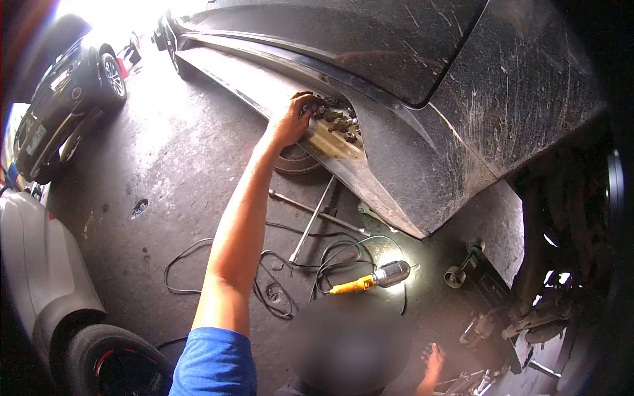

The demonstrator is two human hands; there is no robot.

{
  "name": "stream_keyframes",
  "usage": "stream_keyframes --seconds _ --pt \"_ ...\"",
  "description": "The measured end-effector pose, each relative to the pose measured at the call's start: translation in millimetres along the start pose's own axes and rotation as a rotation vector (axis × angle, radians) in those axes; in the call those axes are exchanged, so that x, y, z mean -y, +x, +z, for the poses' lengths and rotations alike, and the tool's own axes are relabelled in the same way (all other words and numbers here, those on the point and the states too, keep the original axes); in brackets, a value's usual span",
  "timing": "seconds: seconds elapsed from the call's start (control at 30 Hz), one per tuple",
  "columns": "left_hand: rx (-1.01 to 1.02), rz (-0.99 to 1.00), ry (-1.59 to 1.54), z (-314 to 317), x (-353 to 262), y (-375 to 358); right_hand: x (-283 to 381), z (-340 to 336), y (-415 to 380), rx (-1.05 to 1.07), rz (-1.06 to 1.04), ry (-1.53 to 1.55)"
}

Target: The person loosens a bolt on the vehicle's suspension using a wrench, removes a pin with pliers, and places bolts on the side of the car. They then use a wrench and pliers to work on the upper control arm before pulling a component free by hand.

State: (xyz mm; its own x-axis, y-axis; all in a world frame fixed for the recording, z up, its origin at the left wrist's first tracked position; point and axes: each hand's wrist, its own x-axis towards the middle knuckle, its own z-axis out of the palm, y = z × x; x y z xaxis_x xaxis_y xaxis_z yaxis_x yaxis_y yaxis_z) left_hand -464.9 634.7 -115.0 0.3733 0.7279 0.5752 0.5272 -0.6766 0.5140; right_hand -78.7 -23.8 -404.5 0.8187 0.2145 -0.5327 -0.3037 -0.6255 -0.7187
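My left hand [292, 120], at the end of a bare arm with a blue sleeve, reaches onto the running board [244, 82] along the side of a dark, scratched vehicle. Its fingers are curled down at a pile of small metal parts [340, 123] that look like nuts and bolts. What they grip, if anything, is hidden behind the fingers. The parts lie at the rear end of the board, on a lighter tan patch. Under the board's edge, a round wheel-like part [295, 162] shows on the floor. My right hand is out of view.
A co-worker with a blurred head [350, 343] is directly below, one hand [433, 360] near suspension parts [485, 323]. On the floor lie a four-way lug wrench [318, 214], a lit yellow work lamp [356, 284] and looped black cable [281, 310]. Other cars [39, 264] stand left.
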Motion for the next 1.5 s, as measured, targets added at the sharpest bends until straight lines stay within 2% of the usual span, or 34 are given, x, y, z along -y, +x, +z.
stream_keyframes --seconds 0.07,0.17,0.27,0.4,0.5,0.6,0.63,0.73,0.77,0.87,0.9,1.0,1.03,1.13,1.27,1.4,1.5 --pt "-0.005 0.058 0.053 6 9 0 -2 4 -1 0.052 -0.024 0.014" --pt "0.087 -0.047 -0.13 -14 -36 -8 -15 8 8 0.08 -0.046 0.004" --pt "0.035 0.277 0.232 -16 -34 -4 -12 9 5 0.093 -0.033 -0.002" --pt "-0.018 0.261 0.191 -16 -41 -5 -10 10 -3 0.121 -0.048 -0.011" --pt "-0.152 0.278 0.198 -19 -44 -16 -14 8 -4 0.115 -0.03 -0.024" --pt "-0.153 0.237 0.265 -24 -52 -33 -19 5 -5 0.11 -0.022 -0.017" --pt "-0.097 0.158 0.253 -27 -56 -38 -20 5 -5 0.101 -0.01 -0.021" --pt "-0.16 0.137 0.135 -30 -73 -40 -23 6 -4 0.099 0.002 -0.031" --pt "-0.178 0.206 0.186 -31 -76 -36 -23 8 -4 0.116 -0.009 -0.033" --pt "-0.032 0.35 0.243 -18 -66 -7 -19 12 -6 0.151 -0.016 -0.052" --pt "-0.108 0.469 0.27 -9 -61 3 -18 14 -6 0.16 -0.015 -0.059" --pt "0.147 0.226 0.476 6 -62 23 -20 19 -4 0.168 -0.02 -0.034" --pt "0.129 0.258 0.456 8 -59 30 -19 20 -6 0.172 -0.032 -0.041" --pt "0.185 0.114 0.442 12 -54 37 -21 19 -10 0.179 -0.046 -0.035" --pt "0.206 0.195 0.405 13 -46 42 -30 17 -9 0.181 -0.023 -0.012" --pt "0.271 0.168 0.393 10 -46 47 -29 20 -10 0.187 -0.016 -0.076" --pt "0.168 0.102 0.277 3 -57 37 -28 31 -7 0.196 -0.006 -0.02"
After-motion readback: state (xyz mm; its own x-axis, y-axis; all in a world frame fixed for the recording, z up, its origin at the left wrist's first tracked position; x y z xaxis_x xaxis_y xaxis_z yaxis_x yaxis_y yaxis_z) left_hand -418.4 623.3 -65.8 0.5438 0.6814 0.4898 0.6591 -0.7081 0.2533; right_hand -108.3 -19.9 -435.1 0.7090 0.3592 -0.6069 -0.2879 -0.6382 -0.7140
